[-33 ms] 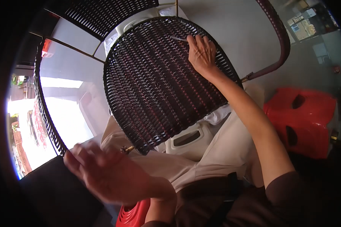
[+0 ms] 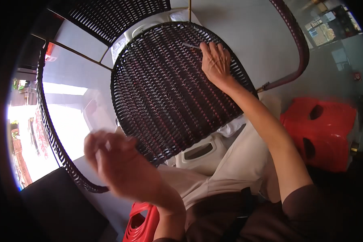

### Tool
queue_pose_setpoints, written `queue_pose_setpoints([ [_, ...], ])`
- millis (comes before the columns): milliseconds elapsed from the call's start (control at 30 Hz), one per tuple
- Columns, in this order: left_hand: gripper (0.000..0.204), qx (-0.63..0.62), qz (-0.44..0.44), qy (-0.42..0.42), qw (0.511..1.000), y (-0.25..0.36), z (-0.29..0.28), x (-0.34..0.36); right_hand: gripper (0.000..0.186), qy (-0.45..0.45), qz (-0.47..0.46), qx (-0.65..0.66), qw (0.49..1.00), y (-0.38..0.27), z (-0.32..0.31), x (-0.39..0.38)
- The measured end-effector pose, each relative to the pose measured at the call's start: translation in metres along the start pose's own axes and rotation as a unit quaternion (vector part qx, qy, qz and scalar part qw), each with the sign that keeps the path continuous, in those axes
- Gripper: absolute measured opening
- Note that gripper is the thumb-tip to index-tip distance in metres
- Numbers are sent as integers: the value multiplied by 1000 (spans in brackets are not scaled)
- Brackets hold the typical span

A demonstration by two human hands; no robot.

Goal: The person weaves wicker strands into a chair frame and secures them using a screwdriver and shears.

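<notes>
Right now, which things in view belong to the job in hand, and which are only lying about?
In the job:
- dark woven chair seat
- thin pale piece at the right hand
- left hand, raised, blurred

Apparently just lying about:
- red plastic item, right side
- small orange-red item, upper left

Bare right hand [image 2: 216, 63], back uppermost, fingers [image 2: 213, 50] bent; its slim bare forearm [image 2: 264, 113] extends forward and inward. Bare left hand [image 2: 125, 171], blurred, is raised, fingers partly curled, its bare wrist [image 2: 172, 201] angled leftward.
</notes>
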State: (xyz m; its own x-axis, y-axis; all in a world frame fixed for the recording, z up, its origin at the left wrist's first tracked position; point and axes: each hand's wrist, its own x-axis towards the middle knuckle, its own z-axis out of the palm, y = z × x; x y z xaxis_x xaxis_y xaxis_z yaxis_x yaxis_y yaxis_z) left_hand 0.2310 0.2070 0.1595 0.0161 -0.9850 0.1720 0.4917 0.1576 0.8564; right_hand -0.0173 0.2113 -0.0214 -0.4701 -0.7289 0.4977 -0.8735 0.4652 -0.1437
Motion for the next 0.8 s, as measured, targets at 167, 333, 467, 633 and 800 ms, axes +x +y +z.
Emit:
queue_pose_setpoints([
  [167, 29, 195, -79, -161, 964, -161, 19, 73, 32, 13, -89, 6, 996, -3, -29, 3],
  [333, 38, 568, 178, -160, 787, -245, 31, 141, 29, -79, -150, 79, 982, -29, -23, 19],
  [467, 41, 642, 203, -212, 708, -252, 33, 146, 31, -40, -130, 172, 976, -23, -21, 20],
  [633, 41, 635, 197, -200, 720, -254, 34, 143, 19, 15, 11, 212, 977, 4, -19, 62],
  [800, 38, 607, 180, -199, 748, -252, 35, 144, 16, -67, 44, 214, 974, 14, -1, 108],
])
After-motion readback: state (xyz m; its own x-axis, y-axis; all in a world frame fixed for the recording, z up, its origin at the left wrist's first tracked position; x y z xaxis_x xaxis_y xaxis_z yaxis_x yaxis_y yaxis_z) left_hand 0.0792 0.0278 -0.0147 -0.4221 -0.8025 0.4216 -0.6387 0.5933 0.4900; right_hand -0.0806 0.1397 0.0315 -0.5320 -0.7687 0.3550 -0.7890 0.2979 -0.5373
